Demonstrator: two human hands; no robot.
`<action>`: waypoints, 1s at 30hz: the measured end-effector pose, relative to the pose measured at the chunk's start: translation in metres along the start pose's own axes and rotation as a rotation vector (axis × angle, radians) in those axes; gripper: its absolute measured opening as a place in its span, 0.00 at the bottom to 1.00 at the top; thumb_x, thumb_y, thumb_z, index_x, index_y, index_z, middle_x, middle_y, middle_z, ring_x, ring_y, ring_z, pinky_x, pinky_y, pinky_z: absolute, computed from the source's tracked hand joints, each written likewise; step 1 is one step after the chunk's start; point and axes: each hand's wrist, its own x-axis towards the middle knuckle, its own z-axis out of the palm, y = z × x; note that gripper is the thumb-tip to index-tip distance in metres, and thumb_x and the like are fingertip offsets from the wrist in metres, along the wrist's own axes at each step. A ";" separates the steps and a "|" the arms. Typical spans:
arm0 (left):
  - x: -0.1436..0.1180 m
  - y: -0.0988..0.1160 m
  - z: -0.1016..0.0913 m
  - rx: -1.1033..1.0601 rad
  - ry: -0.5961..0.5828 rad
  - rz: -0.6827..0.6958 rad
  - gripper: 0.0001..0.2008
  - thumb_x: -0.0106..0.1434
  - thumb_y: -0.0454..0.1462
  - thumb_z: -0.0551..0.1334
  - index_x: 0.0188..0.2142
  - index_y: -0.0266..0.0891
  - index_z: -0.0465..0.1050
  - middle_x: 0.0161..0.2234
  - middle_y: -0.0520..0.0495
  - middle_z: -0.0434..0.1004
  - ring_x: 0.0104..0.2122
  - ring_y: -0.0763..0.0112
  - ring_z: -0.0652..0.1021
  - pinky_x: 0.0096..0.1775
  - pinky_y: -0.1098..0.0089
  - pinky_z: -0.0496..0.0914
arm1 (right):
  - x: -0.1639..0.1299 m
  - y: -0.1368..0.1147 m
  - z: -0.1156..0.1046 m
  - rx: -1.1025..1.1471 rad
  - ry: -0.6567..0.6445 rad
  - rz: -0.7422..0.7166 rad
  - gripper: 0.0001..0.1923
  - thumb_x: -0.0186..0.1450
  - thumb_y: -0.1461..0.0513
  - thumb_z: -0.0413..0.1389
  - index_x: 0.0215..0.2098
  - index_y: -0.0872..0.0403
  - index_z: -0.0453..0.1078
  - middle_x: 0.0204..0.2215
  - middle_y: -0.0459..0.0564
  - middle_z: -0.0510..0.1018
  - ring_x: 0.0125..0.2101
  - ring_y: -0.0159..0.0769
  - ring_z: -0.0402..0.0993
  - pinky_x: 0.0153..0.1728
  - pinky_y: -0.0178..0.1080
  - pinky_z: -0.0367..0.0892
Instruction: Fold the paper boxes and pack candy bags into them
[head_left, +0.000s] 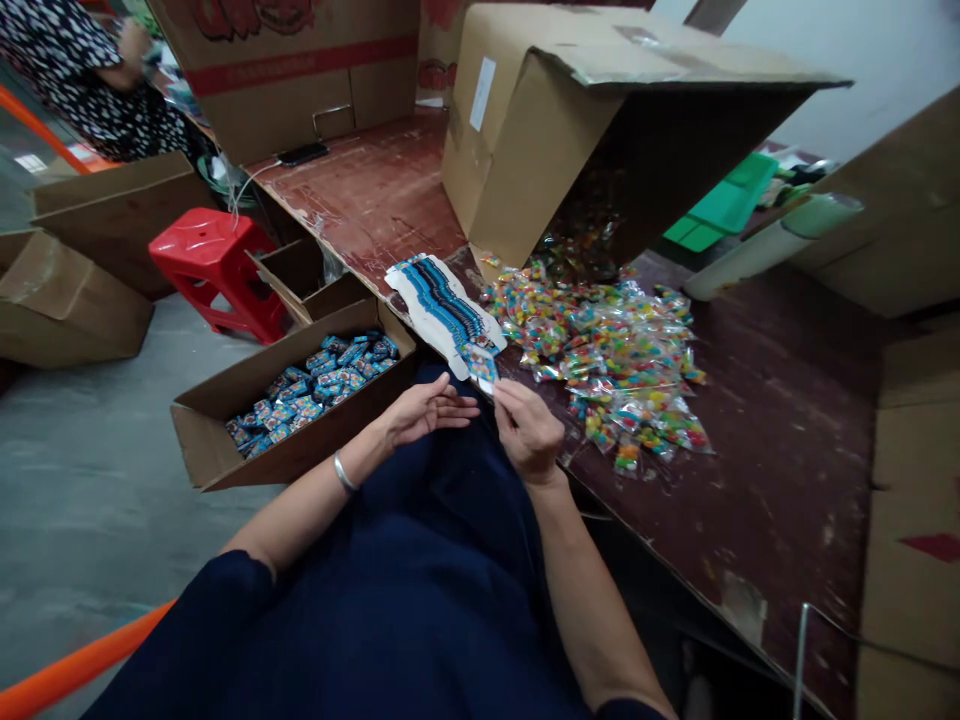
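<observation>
Dark, scuffed wood makes up the worktable (pixel 787 420), and its near edge serves as the landmark for everything else. Closest in, just short of that edge and over the lap, the left hand (pixel 427 410) lies flat and spread, palm up, holding nothing. Beside it the right hand (pixel 529 430) is closed narrow, thumb and fingertips pinching the small blue flat carton (pixel 481 366) at the end of the fanned stack of carton blanks (pixel 446 310), which lies across the table edge. Left of the edge and lower, an open cardboard tray (pixel 225 440) holds finished blue packs (pixel 315 385). Past the edge on the tabletop spreads a heap of clear candy sachets (pixel 607 360), spilling from the tipped big cardboard box (pixel 600 130) behind it. Farthest left, a red stool (pixel 210 260) stands on the floor, and another person in a patterned sleeve (pixel 82 70) works at the far corner.

To do this well, I judge the pinch should take only the top blank, peeling it off by its corner so the fan stays ordered, with the open palm ready underneath to receive and square it.
</observation>
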 end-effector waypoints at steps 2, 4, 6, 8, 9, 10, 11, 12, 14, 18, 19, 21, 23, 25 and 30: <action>0.005 -0.003 0.008 -0.065 -0.041 -0.032 0.21 0.74 0.49 0.59 0.39 0.32 0.76 0.42 0.34 0.85 0.44 0.59 0.86 0.54 0.58 0.76 | -0.005 -0.020 -0.009 0.056 0.006 -0.075 0.15 0.69 0.70 0.60 0.51 0.50 0.79 0.46 0.51 0.87 0.49 0.42 0.85 0.52 0.44 0.81; 0.008 -0.008 0.012 -0.088 -0.065 -0.022 0.19 0.74 0.48 0.60 0.44 0.31 0.78 0.41 0.36 0.86 0.43 0.61 0.85 0.54 0.61 0.75 | -0.011 -0.038 -0.017 0.104 0.006 -0.116 0.18 0.68 0.71 0.61 0.53 0.50 0.77 0.44 0.51 0.88 0.48 0.42 0.86 0.52 0.44 0.82; 0.008 -0.012 0.012 -0.090 -0.118 -0.015 0.19 0.69 0.46 0.66 0.46 0.29 0.79 0.41 0.36 0.85 0.41 0.61 0.85 0.49 0.64 0.76 | -0.016 -0.049 -0.024 0.148 -0.022 -0.078 0.17 0.68 0.70 0.61 0.53 0.47 0.77 0.42 0.49 0.87 0.45 0.41 0.86 0.51 0.44 0.82; 0.006 -0.015 0.008 -0.048 -0.170 -0.009 0.22 0.60 0.41 0.75 0.49 0.31 0.79 0.40 0.39 0.85 0.37 0.65 0.84 0.43 0.68 0.75 | -0.019 -0.053 -0.030 0.209 -0.113 0.094 0.19 0.70 0.61 0.63 0.59 0.49 0.74 0.44 0.52 0.86 0.42 0.42 0.86 0.46 0.44 0.83; 0.003 -0.016 0.006 -0.007 -0.193 -0.035 0.25 0.55 0.38 0.78 0.51 0.33 0.79 0.39 0.42 0.84 0.35 0.68 0.83 0.41 0.70 0.73 | -0.019 -0.052 -0.032 0.208 -0.131 0.234 0.26 0.71 0.56 0.62 0.65 0.51 0.69 0.44 0.54 0.85 0.39 0.41 0.86 0.41 0.42 0.83; 0.000 -0.017 0.004 0.042 -0.215 -0.068 0.28 0.51 0.36 0.80 0.51 0.34 0.79 0.40 0.44 0.83 0.35 0.71 0.82 0.39 0.72 0.72 | -0.019 -0.052 -0.034 0.187 -0.181 0.314 0.29 0.72 0.52 0.60 0.68 0.52 0.66 0.41 0.53 0.85 0.34 0.40 0.84 0.37 0.41 0.82; -0.003 -0.018 0.002 0.093 -0.230 -0.100 0.30 0.49 0.35 0.81 0.51 0.35 0.79 0.40 0.46 0.82 0.35 0.74 0.81 0.39 0.74 0.71 | -0.017 -0.051 -0.036 0.159 -0.234 0.379 0.32 0.72 0.49 0.58 0.69 0.53 0.64 0.38 0.52 0.84 0.30 0.38 0.82 0.34 0.40 0.80; -0.006 -0.019 0.001 0.139 -0.238 -0.121 0.30 0.47 0.35 0.81 0.50 0.35 0.80 0.41 0.48 0.82 0.35 0.75 0.80 0.39 0.75 0.70 | -0.015 -0.050 -0.038 0.135 -0.286 0.418 0.32 0.72 0.47 0.57 0.69 0.53 0.65 0.34 0.50 0.82 0.26 0.36 0.80 0.31 0.38 0.79; -0.011 -0.022 0.001 0.210 -0.253 -0.128 0.28 0.47 0.37 0.82 0.48 0.35 0.81 0.41 0.50 0.81 0.37 0.75 0.79 0.40 0.75 0.71 | -0.011 -0.049 -0.043 0.135 -0.375 0.455 0.30 0.71 0.45 0.56 0.64 0.52 0.70 0.26 0.45 0.79 0.21 0.33 0.74 0.27 0.36 0.75; -0.015 -0.025 0.003 0.342 -0.362 -0.095 0.28 0.44 0.42 0.82 0.45 0.39 0.83 0.39 0.51 0.83 0.37 0.68 0.81 0.42 0.68 0.75 | -0.008 -0.044 -0.053 0.333 -0.408 0.555 0.22 0.65 0.43 0.62 0.46 0.49 0.77 0.18 0.40 0.74 0.17 0.33 0.72 0.20 0.34 0.70; -0.016 -0.024 0.004 0.381 -0.400 -0.093 0.28 0.43 0.43 0.82 0.44 0.39 0.84 0.38 0.51 0.83 0.37 0.66 0.82 0.42 0.67 0.75 | -0.008 -0.043 -0.055 0.393 -0.420 0.578 0.20 0.63 0.44 0.64 0.40 0.49 0.77 0.18 0.40 0.74 0.16 0.34 0.72 0.19 0.34 0.69; -0.021 -0.023 0.007 0.450 -0.447 -0.086 0.28 0.41 0.45 0.82 0.42 0.40 0.85 0.38 0.51 0.84 0.37 0.65 0.81 0.42 0.67 0.75 | -0.008 -0.043 -0.061 0.467 -0.452 0.617 0.18 0.60 0.44 0.67 0.31 0.49 0.75 0.16 0.41 0.73 0.15 0.34 0.70 0.16 0.34 0.66; -0.027 -0.022 0.012 0.469 -0.422 -0.064 0.28 0.40 0.47 0.83 0.40 0.39 0.85 0.36 0.50 0.84 0.34 0.67 0.80 0.40 0.68 0.75 | -0.009 -0.047 -0.064 0.430 -0.363 0.667 0.18 0.60 0.46 0.68 0.28 0.50 0.74 0.16 0.41 0.72 0.15 0.32 0.68 0.16 0.34 0.65; -0.032 -0.023 0.017 0.412 -0.310 -0.014 0.28 0.40 0.50 0.82 0.38 0.36 0.84 0.33 0.49 0.83 0.30 0.71 0.79 0.37 0.71 0.73 | -0.011 -0.054 -0.064 0.319 -0.068 0.717 0.17 0.60 0.48 0.69 0.31 0.51 0.75 0.21 0.43 0.76 0.19 0.32 0.72 0.21 0.34 0.70; -0.034 -0.040 0.031 0.270 -0.081 0.196 0.29 0.46 0.49 0.81 0.41 0.32 0.83 0.34 0.46 0.83 0.31 0.72 0.79 0.38 0.71 0.72 | -0.022 -0.067 -0.044 0.544 0.052 0.844 0.24 0.61 0.49 0.69 0.49 0.52 0.76 0.41 0.53 0.85 0.40 0.43 0.84 0.42 0.44 0.81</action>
